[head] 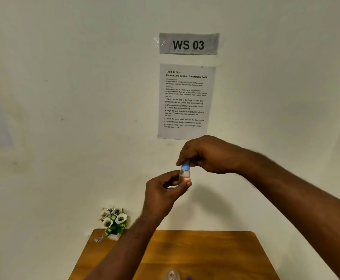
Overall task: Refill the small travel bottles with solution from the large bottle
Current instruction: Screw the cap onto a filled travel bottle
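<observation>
Blue plastic cap (185, 165) is pinched in our right hand (204, 156) grip; left hand (162, 191) grip steadies the small clear travel bottle (184, 175) for twisting.

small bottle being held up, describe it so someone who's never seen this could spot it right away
Start at the printed task sheet on the wall and drop straight down to the two raised hands. The small bottle sits between them, body in the left hand, top under the right hand. It is clear, with a light blue cap.
</observation>
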The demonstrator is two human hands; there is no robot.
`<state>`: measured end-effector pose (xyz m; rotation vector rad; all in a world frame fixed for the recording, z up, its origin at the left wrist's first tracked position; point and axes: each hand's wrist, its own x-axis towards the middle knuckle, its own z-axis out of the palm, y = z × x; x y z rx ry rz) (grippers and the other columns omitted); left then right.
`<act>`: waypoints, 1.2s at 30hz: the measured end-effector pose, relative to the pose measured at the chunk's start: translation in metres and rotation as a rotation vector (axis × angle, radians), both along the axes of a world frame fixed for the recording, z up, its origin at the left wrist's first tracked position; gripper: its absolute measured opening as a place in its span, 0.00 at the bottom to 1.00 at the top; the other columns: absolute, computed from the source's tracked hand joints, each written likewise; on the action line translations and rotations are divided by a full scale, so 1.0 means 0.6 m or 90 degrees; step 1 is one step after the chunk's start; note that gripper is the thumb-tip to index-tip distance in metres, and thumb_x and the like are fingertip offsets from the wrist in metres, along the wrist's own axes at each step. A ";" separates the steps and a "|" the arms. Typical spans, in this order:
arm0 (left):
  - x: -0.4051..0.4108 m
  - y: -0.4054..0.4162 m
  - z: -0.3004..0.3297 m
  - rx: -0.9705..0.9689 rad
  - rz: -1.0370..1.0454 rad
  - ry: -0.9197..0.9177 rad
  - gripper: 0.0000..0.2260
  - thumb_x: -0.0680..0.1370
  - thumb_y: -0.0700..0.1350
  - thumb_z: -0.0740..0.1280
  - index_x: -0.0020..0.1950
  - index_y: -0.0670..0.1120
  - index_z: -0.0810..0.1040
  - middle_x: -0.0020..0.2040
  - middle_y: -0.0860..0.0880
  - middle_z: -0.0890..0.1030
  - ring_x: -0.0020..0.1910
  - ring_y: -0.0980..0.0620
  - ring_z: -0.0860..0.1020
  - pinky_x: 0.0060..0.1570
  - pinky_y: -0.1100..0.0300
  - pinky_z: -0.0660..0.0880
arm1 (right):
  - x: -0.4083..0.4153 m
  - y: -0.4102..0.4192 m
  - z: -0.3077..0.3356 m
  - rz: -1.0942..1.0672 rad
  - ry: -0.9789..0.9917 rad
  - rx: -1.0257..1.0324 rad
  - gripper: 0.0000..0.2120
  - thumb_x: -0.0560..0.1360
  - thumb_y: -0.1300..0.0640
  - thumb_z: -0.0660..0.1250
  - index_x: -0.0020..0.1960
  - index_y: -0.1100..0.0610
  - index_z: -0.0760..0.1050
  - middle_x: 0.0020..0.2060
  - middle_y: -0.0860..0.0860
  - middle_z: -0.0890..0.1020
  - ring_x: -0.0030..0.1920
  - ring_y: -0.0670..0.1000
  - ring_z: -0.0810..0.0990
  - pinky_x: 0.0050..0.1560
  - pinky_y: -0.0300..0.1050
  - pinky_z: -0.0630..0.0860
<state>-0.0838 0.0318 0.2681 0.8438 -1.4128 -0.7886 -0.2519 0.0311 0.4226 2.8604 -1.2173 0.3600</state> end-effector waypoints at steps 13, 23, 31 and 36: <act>-0.005 0.001 0.015 -0.014 -0.011 0.029 0.15 0.74 0.44 0.79 0.60 0.50 0.87 0.46 0.52 0.89 0.44 0.50 0.88 0.50 0.51 0.85 | -0.012 -0.016 0.032 -0.085 -0.116 0.022 0.15 0.78 0.37 0.64 0.50 0.45 0.83 0.45 0.40 0.84 0.45 0.43 0.82 0.49 0.43 0.78; -0.012 0.007 0.025 -0.036 -0.011 0.009 0.14 0.74 0.42 0.79 0.57 0.56 0.86 0.45 0.54 0.89 0.43 0.52 0.88 0.48 0.58 0.85 | -0.014 -0.021 0.039 -0.071 -0.070 0.047 0.12 0.71 0.39 0.74 0.53 0.41 0.84 0.40 0.38 0.84 0.43 0.41 0.82 0.43 0.38 0.76; -0.015 0.010 0.033 -0.042 -0.023 0.000 0.16 0.74 0.41 0.79 0.55 0.60 0.85 0.45 0.56 0.89 0.44 0.54 0.88 0.45 0.64 0.83 | -0.008 -0.016 0.048 -0.068 -0.050 0.051 0.09 0.72 0.43 0.74 0.51 0.42 0.84 0.37 0.38 0.84 0.38 0.39 0.82 0.42 0.40 0.77; -0.018 0.005 0.027 -0.025 -0.017 0.005 0.15 0.74 0.42 0.79 0.61 0.47 0.87 0.44 0.51 0.89 0.42 0.52 0.88 0.48 0.58 0.84 | -0.018 -0.008 0.061 -0.038 -0.065 0.119 0.13 0.72 0.50 0.76 0.56 0.41 0.83 0.48 0.37 0.84 0.46 0.37 0.83 0.50 0.38 0.78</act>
